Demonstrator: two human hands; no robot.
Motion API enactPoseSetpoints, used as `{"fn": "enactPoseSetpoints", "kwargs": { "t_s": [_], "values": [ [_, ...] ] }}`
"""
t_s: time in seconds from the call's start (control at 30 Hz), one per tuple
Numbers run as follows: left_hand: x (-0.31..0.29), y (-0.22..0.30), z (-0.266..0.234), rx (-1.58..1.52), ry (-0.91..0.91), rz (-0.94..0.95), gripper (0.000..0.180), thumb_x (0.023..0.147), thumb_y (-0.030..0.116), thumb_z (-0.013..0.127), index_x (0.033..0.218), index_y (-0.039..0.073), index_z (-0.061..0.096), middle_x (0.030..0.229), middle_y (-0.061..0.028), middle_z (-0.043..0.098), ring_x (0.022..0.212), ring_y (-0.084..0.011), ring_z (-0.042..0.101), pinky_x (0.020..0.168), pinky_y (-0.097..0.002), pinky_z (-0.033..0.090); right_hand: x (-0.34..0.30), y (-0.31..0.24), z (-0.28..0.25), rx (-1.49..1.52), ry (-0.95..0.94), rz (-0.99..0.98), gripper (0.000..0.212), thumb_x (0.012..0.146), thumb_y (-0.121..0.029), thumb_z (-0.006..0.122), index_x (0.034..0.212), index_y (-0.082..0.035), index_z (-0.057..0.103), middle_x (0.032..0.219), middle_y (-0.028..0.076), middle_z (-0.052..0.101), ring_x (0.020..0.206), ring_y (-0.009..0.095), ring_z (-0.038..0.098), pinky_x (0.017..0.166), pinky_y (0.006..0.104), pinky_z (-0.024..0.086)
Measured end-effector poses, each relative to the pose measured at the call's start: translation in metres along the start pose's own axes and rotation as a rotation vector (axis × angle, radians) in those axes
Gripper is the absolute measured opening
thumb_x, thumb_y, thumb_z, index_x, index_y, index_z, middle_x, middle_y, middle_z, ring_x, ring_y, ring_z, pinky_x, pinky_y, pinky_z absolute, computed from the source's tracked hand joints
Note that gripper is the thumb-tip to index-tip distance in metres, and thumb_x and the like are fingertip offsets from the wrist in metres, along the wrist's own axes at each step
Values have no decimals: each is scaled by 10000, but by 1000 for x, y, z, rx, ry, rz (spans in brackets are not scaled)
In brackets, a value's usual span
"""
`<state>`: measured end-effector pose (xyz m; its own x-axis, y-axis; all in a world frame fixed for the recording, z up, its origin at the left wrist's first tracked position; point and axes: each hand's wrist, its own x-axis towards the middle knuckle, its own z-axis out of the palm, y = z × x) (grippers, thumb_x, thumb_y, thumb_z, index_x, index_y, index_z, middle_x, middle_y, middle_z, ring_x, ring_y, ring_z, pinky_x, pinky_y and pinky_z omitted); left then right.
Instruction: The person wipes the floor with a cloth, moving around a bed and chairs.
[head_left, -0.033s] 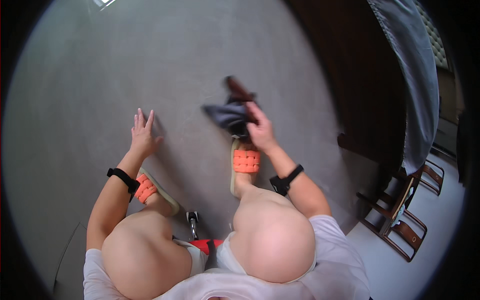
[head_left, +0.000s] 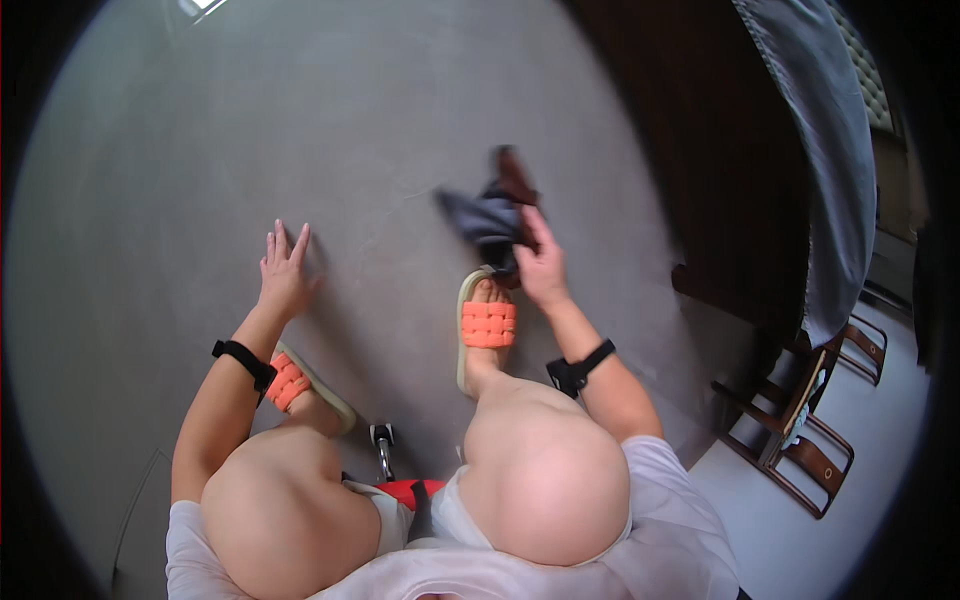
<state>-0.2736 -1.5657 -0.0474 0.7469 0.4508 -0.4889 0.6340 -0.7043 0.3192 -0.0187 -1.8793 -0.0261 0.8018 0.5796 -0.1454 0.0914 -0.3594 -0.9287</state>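
In my right hand [head_left: 542, 268] is a dark blue-grey and reddish-brown bundle [head_left: 488, 222], gripped along its right side. It looks like cloth with a stiffer brown part sticking up at the far end, but motion blur hides its exact kind. The bundle hangs over the floor just beyond the toes of my right foot, which wears an orange woven slide sandal [head_left: 489, 325]. Off to the left, my left hand [head_left: 286, 272] holds nothing, its fingers stretched out and apart above the grey floor [head_left: 370, 120]. Black bands circle both wrists.
A dark brown piece of furniture [head_left: 720, 170] fills the right side, with a grey-blue cloth [head_left: 840, 180] hanging by it. Wooden chairs [head_left: 800, 450] stand at the lower right. Between my legs are a red seat [head_left: 405, 492] and a caster wheel [head_left: 382, 434].
My right hand has shifted a little to the right with the bundle, uncovering the toes of my right foot. The left hand has hardly moved.
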Motion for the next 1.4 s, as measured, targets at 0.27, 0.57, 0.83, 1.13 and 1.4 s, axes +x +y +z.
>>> {"fn": "enactPoseSetpoints", "kwargs": {
  "t_s": [0.27,0.57,0.83,1.13,1.4],
  "values": [
    [12,34,-5,174,-206,-16,1011,661,247,801,1478,274,207,1519,-269,-26,1345,-566,89,1006,-580,332,-5,120,-178,-372,775,791,885,815,-407,615,1485,-98,127,1505,238,173,1397,358,175,1122,415,214],
    [-1,4,-10,-73,-139,0,922,690,157,774,1460,224,272,1540,-207,4,1382,-455,149,1070,-476,305,222,101,-180,-686,500,510,802,816,-378,613,1475,-182,199,1428,217,310,1321,389,290,1091,435,276],
    [-53,-13,-22,-294,34,-272,811,764,59,714,1449,163,292,1541,-183,50,1379,-377,230,1089,-411,317,338,63,-90,-824,40,-96,671,788,-318,635,1405,-273,376,1299,208,462,1219,396,422,1043,434,349],
    [-79,6,-35,-348,116,-348,784,780,96,699,1448,168,294,1536,-195,79,1365,-389,258,1080,-414,325,228,2,72,-508,-523,-565,531,694,-12,588,1198,-181,600,1168,180,576,1142,365,494,1004,415,400],
    [-89,15,-39,-362,162,-389,772,787,114,698,1445,176,300,1532,-207,86,1361,-391,272,1074,-414,330,64,-5,113,-189,-795,-359,532,670,50,561,1164,-134,627,1170,149,597,1150,333,518,1004,375,412]
  ]
}}
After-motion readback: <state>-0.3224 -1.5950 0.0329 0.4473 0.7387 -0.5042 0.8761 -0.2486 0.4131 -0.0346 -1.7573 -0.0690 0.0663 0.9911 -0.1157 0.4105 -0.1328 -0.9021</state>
